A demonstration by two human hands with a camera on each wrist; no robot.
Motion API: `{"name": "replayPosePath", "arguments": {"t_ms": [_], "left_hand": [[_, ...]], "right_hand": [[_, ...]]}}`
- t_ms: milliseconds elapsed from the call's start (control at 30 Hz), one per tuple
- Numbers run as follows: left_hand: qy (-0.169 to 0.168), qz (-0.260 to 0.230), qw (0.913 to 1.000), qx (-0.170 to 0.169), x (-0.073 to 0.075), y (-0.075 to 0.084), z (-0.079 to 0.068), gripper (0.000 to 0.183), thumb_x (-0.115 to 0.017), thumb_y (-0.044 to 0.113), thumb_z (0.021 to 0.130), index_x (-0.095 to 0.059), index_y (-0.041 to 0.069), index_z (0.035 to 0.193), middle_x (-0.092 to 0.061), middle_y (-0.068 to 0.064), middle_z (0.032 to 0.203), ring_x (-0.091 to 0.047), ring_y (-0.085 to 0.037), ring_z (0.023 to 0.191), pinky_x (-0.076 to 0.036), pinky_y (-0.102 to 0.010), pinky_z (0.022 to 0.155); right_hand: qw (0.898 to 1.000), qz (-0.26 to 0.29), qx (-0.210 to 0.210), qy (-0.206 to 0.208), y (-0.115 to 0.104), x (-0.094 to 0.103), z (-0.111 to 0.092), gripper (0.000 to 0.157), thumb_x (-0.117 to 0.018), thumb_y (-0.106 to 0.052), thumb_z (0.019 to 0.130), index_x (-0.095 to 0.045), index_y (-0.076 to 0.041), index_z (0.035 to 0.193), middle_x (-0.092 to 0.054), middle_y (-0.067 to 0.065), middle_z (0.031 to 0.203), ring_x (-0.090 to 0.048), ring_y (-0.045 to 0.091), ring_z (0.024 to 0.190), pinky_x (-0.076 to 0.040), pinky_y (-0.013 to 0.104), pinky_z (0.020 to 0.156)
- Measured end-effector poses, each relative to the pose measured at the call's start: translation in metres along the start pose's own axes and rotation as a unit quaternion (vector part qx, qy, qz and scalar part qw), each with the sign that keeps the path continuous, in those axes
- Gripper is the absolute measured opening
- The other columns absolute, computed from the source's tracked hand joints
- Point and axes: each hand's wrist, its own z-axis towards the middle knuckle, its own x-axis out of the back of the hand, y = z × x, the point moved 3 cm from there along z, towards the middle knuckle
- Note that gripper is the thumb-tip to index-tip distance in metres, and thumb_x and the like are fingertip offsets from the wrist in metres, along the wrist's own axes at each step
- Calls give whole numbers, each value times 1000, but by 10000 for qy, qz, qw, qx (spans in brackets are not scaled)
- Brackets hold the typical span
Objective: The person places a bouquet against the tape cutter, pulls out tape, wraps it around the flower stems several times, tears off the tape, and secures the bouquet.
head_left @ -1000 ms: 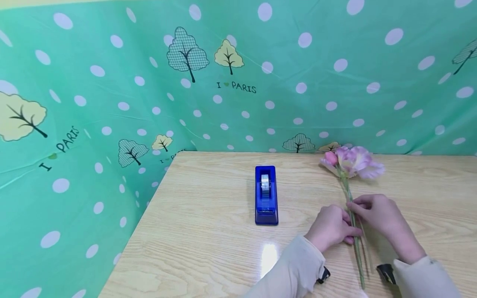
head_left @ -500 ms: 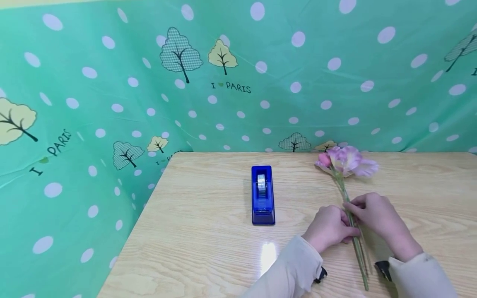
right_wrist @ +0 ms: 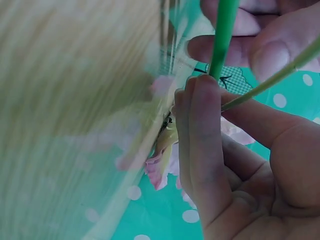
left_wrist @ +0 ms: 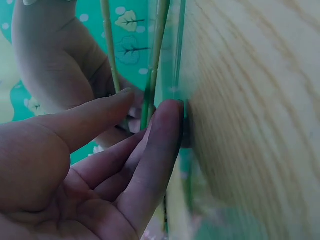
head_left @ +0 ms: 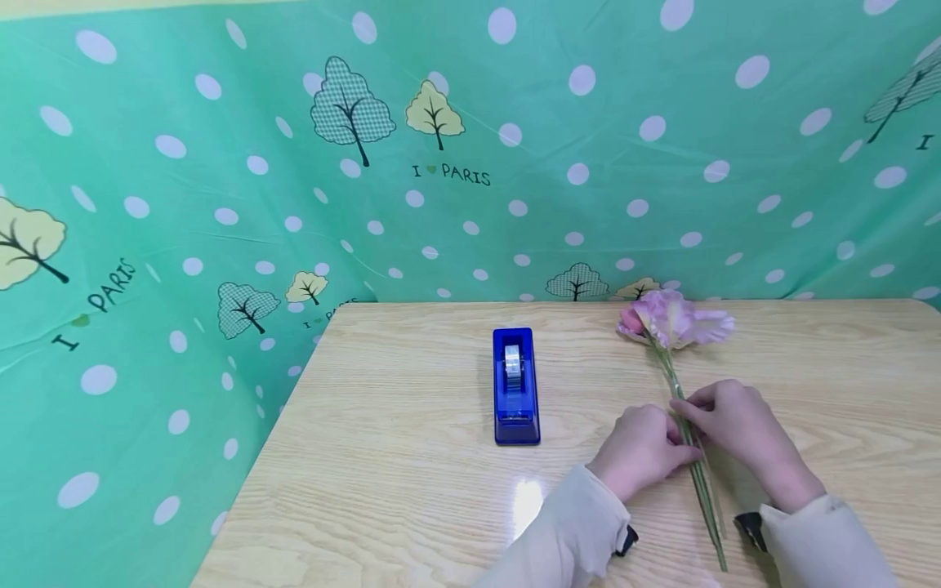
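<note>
Pink and lilac artificial flowers (head_left: 672,318) lie at the right of the table, blooms toward the back edge. Their green stems (head_left: 707,510) run toward me. My left hand (head_left: 639,453) holds the stems from the left between thumb and fingers. Just above it, my right hand (head_left: 742,437) pinches them from the right. Up close in the left wrist view, the stems (left_wrist: 155,75) pass between thumb and fingertips. In the right wrist view, a thick green stem (right_wrist: 223,40) and a thinner stem (right_wrist: 272,80) spread apart where they leave the right fingers.
A blue tape dispenser (head_left: 516,388) with a roll of clear tape stands left of the hands. The wooden table (head_left: 382,457) meets a green dotted cloth (head_left: 470,147) at its back and left edges.
The head view has shifted slightly, so everything sits a little further left. Both hands stay on the stems. The lower stem ends look closer together than before.
</note>
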Motion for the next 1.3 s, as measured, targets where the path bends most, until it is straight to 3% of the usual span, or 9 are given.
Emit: {"name": "replayPosePath", "arguments": {"t_ms": [300, 400, 533, 600, 700, 933, 1033, 1200, 1300], "left_hand": [[-179, -628, 9979, -28, 25, -5, -13, 25, -70, 32, 93, -74, 20, 71, -48, 16, 49, -40, 1, 46, -36, -15, 45], [-196, -807, 9965, -76, 36, -7, -20, 15, -70, 30, 93, -78, 21, 85, -57, 18, 58, -46, 4, 51, -41, -13, 51], [-58, -937, 9951, -311, 52, -10, -28, 18, -69, 30, 94, -78, 17, 102, -68, 17, 75, -53, 9, 63, -45, -8, 62], [105, -1005, 9937, -486, 61, -11, -31, 20, -69, 30, 94, -77, 15, 105, -70, 15, 80, -55, 11, 66, -45, -6, 65], [392, -1178, 9900, -674, 75, -10, -36, 22, -69, 29, 94, -75, 15, 109, -71, 14, 87, -56, 12, 71, -46, -5, 67], [966, -1199, 9824, -1056, 111, -16, -56, 21, -66, 28, 96, -73, 18, 114, -66, 9, 120, -62, 3, 93, -50, -10, 79], [1520, -1065, 9729, -1377, 125, -25, -65, 19, -67, 25, 96, -73, 16, 111, -66, 6, 121, -62, -4, 103, -51, -17, 87], [2557, -1184, 9493, -1395, 140, -54, -79, 10, -69, 16, 94, -74, 13, 103, -70, 3, 105, -64, -9, 98, -54, -25, 88], [2682, -1141, 9503, -1093, 147, -75, -85, 11, -68, 15, 94, -72, 14, 105, -70, 6, 105, -65, -10, 100, -54, -30, 91]], "right_hand": [[9990, 184, -105, -392, -7, 1, 5, 33, -58, -23, 100, -75, 2, 85, -66, 0, 62, -63, 13, 57, -50, 32, 60], [9992, 141, -115, -369, -13, 4, 3, 38, -57, -28, 101, -73, 6, 98, -68, 3, 69, -63, 14, 58, -51, 33, 60], [10000, 9, 13, 31, -28, 12, 0, 60, -52, -46, 101, -62, 12, 118, -72, 19, 89, -67, 20, 67, -54, 39, 61], [9994, 16, 138, 311, -40, 17, -1, 69, -50, -53, 100, -58, 12, 125, -71, 24, 99, -70, 27, 75, -55, 45, 65], [9964, 147, 448, 710, -60, 22, -4, 66, -50, -53, 100, -58, 6, 129, -71, 21, 103, -70, 34, 88, -56, 51, 70], [9760, 593, 1653, 1288, -97, 24, -6, 50, -65, -28, 97, -51, -8, 141, -68, 11, 109, -67, 26, 92, -58, 40, 73], [9643, 641, 2129, 1441, -104, 22, -5, 54, -70, -18, 94, -48, -7, 142, -65, 13, 116, -65, 27, 97, -58, 42, 76], [9560, 446, 2599, 1284, -109, 10, -6, 70, -77, -11, 86, -39, 1, 143, -57, 17, 121, -61, 34, 104, -55, 53, 86], [9622, 289, 2552, 911, -109, 1, -7, 76, -77, -20, 87, -35, 3, 146, -53, 20, 128, -55, 37, 116, -48, 58, 96]]}}
